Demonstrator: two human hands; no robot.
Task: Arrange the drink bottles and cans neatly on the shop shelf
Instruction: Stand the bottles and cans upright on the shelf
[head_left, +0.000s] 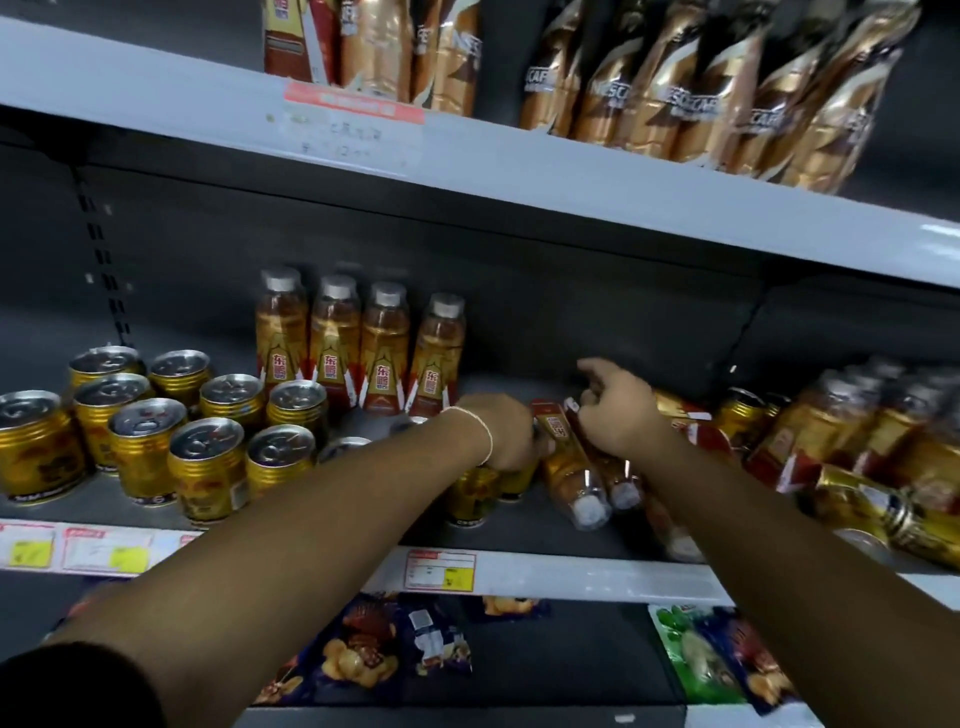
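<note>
Half done, we judge — cans (156, 431) left of the upright bottles (358, 353) stand in rows, right of them toppled stock (857, 499); right hand (618, 410) curls round lying bottles (571, 467), left hand (498, 436) grip hidden

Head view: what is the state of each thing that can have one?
Four amber plastic bottles with silver caps, upright at back.
Gold metal cans at left, upright.
Two amber lying bottles, on their sides, caps frontward.
Gold can at right, toppled.
Left hand, at lying bottles' base, grip hidden.
Right hand, gripping lying bottles.
</note>
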